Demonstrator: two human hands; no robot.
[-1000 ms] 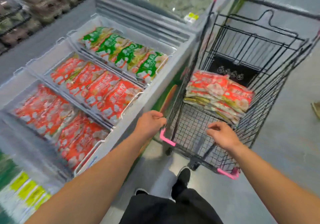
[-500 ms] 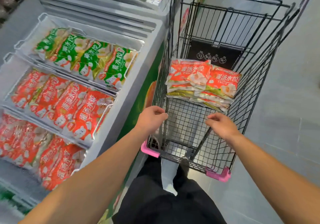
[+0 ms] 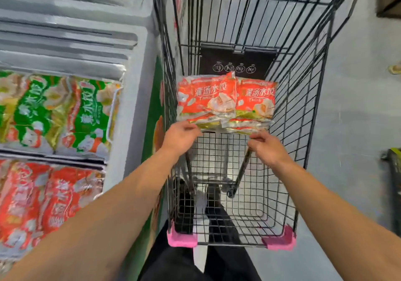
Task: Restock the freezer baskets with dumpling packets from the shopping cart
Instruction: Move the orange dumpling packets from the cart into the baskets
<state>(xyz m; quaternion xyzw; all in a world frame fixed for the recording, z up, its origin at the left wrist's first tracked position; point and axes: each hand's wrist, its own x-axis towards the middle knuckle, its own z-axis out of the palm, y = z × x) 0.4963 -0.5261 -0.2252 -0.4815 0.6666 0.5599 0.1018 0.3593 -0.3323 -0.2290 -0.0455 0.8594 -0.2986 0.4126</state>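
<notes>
1. Both hands reach into the cart (image 3: 303, 98) toward the packets (image 3: 225, 102) stacked at its far end.
2. Left hand (image 3: 180, 136) touches the stack's near edge; fingertips hidden, grip unclear.
3. Right hand (image 3: 268, 147), fingers loosely curled, reaches the stack; hold unclear.
4. Freezer (image 3: 138, 68) packets are blurred, cut off left.

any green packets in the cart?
No, the packets stacked in the shopping cart show orange-red fronts; the green packets lie in the freezer basket on the left.
</notes>
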